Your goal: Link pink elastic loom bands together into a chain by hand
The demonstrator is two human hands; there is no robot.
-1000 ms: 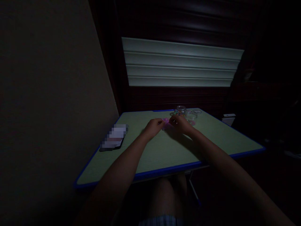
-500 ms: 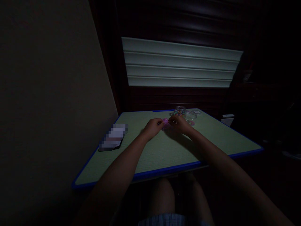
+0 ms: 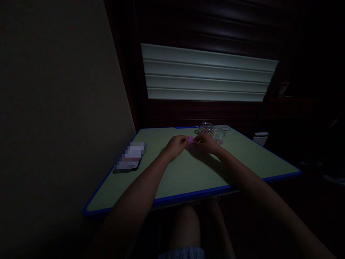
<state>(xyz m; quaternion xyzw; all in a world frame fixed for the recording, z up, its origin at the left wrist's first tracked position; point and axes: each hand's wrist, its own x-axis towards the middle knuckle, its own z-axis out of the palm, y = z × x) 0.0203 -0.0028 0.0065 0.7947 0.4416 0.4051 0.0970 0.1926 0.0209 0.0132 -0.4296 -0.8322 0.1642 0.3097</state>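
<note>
A small pink, glossy bundle (image 3: 189, 141) is between my two hands, just above the table; in this dim light its exact kind cannot be made out. My left hand (image 3: 177, 144) pinches its left side with thumb and forefinger. From the right, my right hand (image 3: 205, 144) has its fingertips closed at the bundle's other side. Just behind my right hand stands a clear jar (image 3: 206, 128) with small multicoloured rings in it. Beside that jar is a second clear container (image 3: 219, 134), with something pink at its base.
The pale green table (image 3: 172, 180) has a raised blue edge. A flat item (image 3: 130, 157), blurred out, lies at its left side. A clear round lid (image 3: 225, 129) lies at the back right. A wall borders the left, and a white object (image 3: 261, 138) stands beyond the right edge.
My right hand has moved slightly down and closer to the pink bundle. My left hand stays almost where it was. One leg below the table has shifted.
</note>
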